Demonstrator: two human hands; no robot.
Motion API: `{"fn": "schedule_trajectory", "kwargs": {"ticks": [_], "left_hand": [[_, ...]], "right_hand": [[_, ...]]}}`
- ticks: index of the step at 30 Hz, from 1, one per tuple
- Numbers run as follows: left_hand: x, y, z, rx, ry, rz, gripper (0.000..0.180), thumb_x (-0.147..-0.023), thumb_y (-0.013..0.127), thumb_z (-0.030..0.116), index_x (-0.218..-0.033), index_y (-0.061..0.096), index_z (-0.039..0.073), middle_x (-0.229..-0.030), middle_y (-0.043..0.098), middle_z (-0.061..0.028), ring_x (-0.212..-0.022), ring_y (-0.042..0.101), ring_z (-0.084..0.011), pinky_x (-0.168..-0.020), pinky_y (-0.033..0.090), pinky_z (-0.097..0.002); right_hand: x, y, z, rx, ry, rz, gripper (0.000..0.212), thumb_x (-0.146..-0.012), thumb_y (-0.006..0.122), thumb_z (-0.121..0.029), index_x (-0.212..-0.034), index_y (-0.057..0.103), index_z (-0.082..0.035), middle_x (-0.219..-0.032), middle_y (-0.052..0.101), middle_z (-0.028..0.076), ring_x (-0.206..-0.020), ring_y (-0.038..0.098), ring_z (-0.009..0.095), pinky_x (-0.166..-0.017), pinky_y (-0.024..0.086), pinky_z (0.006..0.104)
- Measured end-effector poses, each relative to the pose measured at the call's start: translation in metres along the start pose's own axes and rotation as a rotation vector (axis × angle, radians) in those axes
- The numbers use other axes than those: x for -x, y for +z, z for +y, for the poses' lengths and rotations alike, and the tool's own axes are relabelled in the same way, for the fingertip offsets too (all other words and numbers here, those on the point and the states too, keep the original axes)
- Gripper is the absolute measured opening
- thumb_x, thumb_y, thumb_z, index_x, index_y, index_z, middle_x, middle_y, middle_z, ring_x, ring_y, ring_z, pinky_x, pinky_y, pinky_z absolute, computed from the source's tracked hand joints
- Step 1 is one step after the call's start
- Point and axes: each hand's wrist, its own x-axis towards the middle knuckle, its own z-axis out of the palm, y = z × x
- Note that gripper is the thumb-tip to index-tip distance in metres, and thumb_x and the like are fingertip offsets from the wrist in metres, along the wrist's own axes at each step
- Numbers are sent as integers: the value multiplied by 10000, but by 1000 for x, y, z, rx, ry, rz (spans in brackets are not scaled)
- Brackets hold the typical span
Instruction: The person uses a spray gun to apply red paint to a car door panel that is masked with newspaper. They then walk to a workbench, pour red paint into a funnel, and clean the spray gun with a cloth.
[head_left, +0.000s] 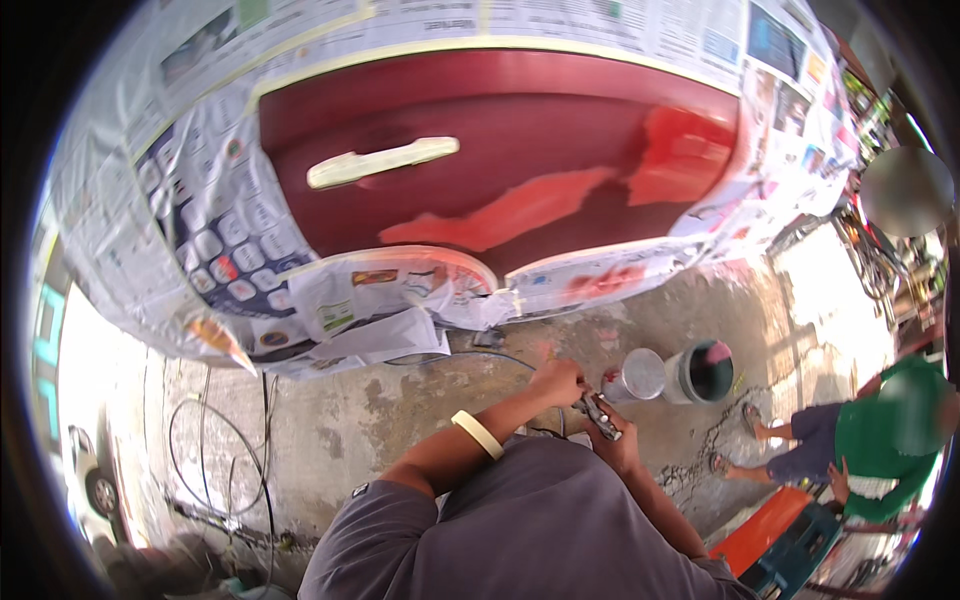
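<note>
My right hand [622, 450] is wrapped round a metal spray gun [597, 412], held low in front of my body. Closed at the other end of the gun is my left hand [560, 384]; its fingertips are partly hidden. A cream band circles my left forearm. Ahead is a dark red car door panel [520, 130] with bright red patches. Its handle [384, 162] is covered in pale masking tape, and newspaper [600, 28] is taped around the panel.
Just beyond the gun is a pale round container [636, 376], beside a bucket [698, 374] with dark contents. A hose [268, 450] loops over the concrete at left. On the right are a person in green [890, 436] and an orange-topped object [762, 530].
</note>
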Motion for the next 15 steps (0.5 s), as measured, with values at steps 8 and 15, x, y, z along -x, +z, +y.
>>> {"fn": "schedule_trajectory", "kwargs": {"ticks": [8, 15], "left_hand": [[0, 7, -4, 89, -46, 61, 282, -889, 732, 340, -941, 796, 70, -886, 735, -217, -913, 719, -414, -808, 558, -517], [5, -13, -5, 73, -66, 91, 284, -895, 730, 354, -960, 796, 86, -895, 742, -209, -920, 719, -413, -809, 558, -518]], "right_hand": [[-10, 2, 19, 64, -165, 33, 503, -893, 782, -109, -1367, 649, -6, -1015, 778, 114, -812, 653, 59, -731, 556, 276], [-25, 5, 20, 81, -179, -9, 500, -901, 770, -123, -1370, 642, -6, -976, 773, 109, -770, 640, 61, -708, 551, 274]]}}
